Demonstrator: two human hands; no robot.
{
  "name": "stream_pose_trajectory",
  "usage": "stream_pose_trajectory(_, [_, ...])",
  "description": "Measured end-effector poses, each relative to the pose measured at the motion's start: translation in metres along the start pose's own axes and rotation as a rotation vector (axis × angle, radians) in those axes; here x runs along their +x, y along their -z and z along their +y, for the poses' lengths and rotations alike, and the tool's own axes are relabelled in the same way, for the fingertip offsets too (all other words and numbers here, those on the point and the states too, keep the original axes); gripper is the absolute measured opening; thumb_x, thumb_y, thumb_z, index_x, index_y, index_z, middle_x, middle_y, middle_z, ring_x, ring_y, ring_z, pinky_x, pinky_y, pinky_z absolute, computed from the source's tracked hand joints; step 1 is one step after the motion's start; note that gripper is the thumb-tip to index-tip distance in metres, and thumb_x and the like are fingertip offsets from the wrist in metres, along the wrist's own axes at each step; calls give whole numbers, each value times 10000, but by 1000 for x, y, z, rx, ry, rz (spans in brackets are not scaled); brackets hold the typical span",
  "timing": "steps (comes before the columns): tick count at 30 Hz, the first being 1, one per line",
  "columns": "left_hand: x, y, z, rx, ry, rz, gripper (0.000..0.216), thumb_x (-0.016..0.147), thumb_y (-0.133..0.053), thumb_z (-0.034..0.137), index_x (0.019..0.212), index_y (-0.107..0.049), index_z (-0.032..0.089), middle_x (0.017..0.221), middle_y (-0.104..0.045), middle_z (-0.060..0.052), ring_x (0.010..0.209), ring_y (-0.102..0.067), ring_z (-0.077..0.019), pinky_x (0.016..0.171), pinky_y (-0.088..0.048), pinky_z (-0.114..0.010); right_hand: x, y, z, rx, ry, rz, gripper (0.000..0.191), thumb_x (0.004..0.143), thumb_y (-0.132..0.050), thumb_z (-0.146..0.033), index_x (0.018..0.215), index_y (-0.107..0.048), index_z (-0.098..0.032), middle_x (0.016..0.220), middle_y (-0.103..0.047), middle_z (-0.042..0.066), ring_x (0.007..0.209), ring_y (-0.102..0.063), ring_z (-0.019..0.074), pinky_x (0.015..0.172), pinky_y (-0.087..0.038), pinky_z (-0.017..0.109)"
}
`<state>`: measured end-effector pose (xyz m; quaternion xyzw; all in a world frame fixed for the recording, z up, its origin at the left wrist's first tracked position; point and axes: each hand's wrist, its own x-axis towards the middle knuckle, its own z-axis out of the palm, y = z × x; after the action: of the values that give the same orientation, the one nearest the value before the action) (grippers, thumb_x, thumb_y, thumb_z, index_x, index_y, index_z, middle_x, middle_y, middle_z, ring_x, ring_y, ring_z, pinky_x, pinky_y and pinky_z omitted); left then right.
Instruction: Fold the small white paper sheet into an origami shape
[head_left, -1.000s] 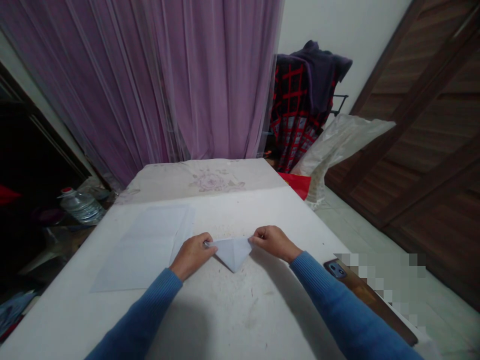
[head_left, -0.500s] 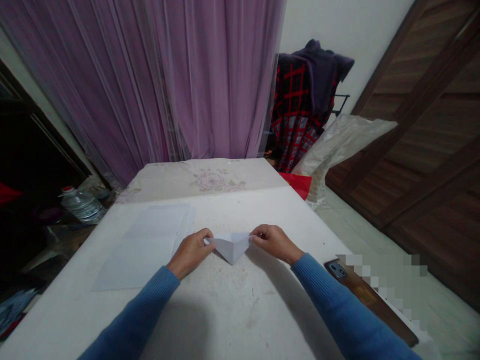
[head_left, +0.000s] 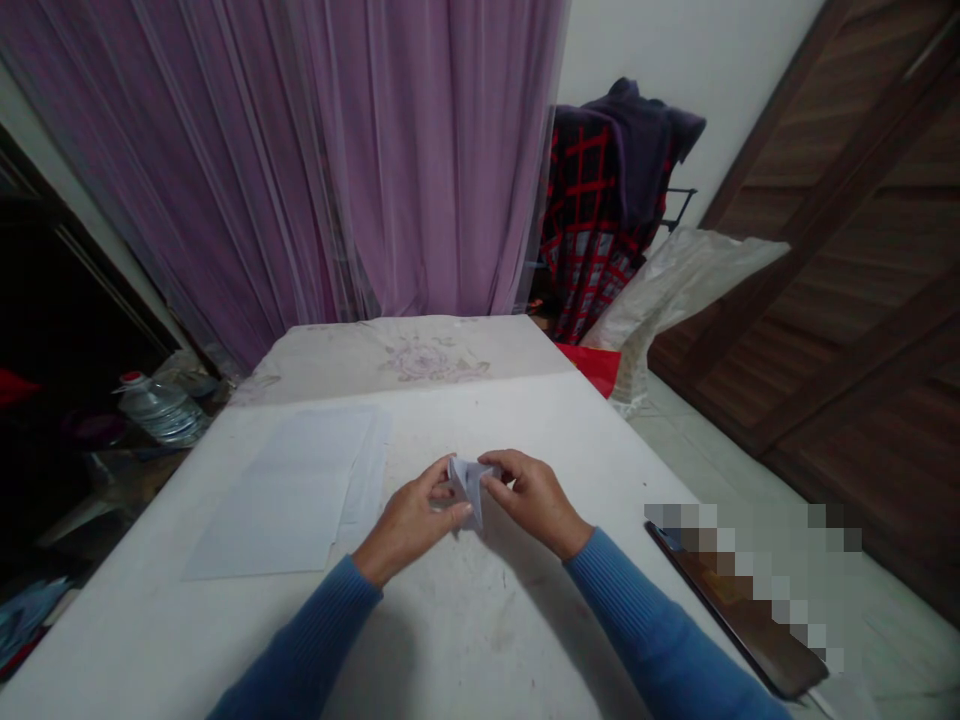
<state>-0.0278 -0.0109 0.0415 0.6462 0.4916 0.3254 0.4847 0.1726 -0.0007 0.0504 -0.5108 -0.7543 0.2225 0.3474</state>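
A small folded piece of white paper point(head_left: 469, 482) is held just above the table between my two hands. Its sides are drawn inward into a narrow, pointed shape with an opening at the top. My left hand point(head_left: 416, 512) grips its left side, thumb at the lower front and fingers behind. My right hand point(head_left: 534, 495) pinches its upper right part between thumb and fingers. Flat on the table, left of my left hand, lie white paper sheets point(head_left: 277, 500), partly overlapping.
The white table point(head_left: 480, 650) has a flower-patterned cover point(head_left: 427, 355) at its far end. A brown phone point(head_left: 742, 610) lies at the right edge. A water bottle point(head_left: 161, 408) stands low at the left. Purple curtains point(head_left: 435, 160) hang behind, and a plastic bag point(head_left: 667, 300) is at the back right.
My hands have come closer together. The folded paper, stretched wide with a point at the bottom before, is now squeezed into a narrower shape.
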Motion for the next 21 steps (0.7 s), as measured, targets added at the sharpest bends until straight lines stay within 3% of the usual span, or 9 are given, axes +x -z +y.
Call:
stream_pose_trajectory(5, [-8, -15, 0, -19, -71, 2, 535, 842, -565, 325, 1360, -496, 212, 1173, -679, -78, 975, -669, -212, 858, -532, -331, -4, -16, -5, 186, -58, 32, 400, 771, -611, -231, 1171, -599, -211, 902, -691, 24, 682, -625, 124, 639, -511, 244])
stream_pose_trajectory(10, [-9, -22, 3, -21, -119, 24, 512, 864, -540, 321, 1364, -513, 218, 1124, -695, -65, 897, -656, -183, 877, -523, -327, -8, -27, -4, 330, -115, 56, 345, 754, -620, -225, 1096, -595, -201, 900, -680, 33, 701, -640, 134, 623, -526, 251])
stream_pose_trajectory(17, [-8, -22, 6, -64, -118, 18, 518, 844, -540, 298, 1352, -524, 198, 1137, -688, -77, 843, -649, -171, 800, -528, -293, -9, -28, -2, 337, -108, 48, 309, 768, -623, -247, 1072, -592, -204, 915, -670, 36, 687, -636, 131, 610, -518, 251])
stream_pose_trajectory(21, [-9, -19, 8, 15, -112, 27, 514, 847, -534, 310, 1348, -528, 195, 1122, -686, -76, 807, -641, -163, 762, -517, -281, -7, -22, -3, 249, -14, 32, 351, 799, -582, -216, 1150, -574, -214, 932, -660, 34, 683, -623, 121, 607, -505, 239])
